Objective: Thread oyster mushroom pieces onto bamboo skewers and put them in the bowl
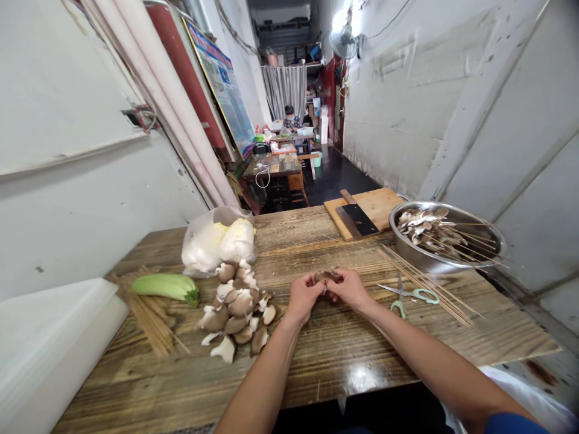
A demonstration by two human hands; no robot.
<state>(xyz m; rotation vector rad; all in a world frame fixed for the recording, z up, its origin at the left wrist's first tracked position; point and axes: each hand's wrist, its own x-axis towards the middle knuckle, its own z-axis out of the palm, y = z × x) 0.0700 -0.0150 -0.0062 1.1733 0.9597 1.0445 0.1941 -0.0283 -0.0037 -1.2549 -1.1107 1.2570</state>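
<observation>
Both hands meet over the middle of the wooden table, closed on one brown oyster mushroom [326, 276]. My left hand [305, 295] pinches its left side, and my right hand [349, 289] grips the right side; the fingers hide much of it. Left of my hands lies a heap of loose oyster mushrooms [239, 305]. Scissors with pale green handles [425, 295] rest opened to the right, beside several thin wooden skewers [427, 283]. A steel bowl [436, 261] at the right holds skewered mushrooms [429, 229].
A cleaver [357, 219] lies on a cutting board [380, 205] at the table's far edge. Cabbages in a clear bag [199, 244] sit at the back left. A green zucchini [165, 287] lies on a skewer bundle [154, 322]. Farther off, a person [290, 117] is behind another table.
</observation>
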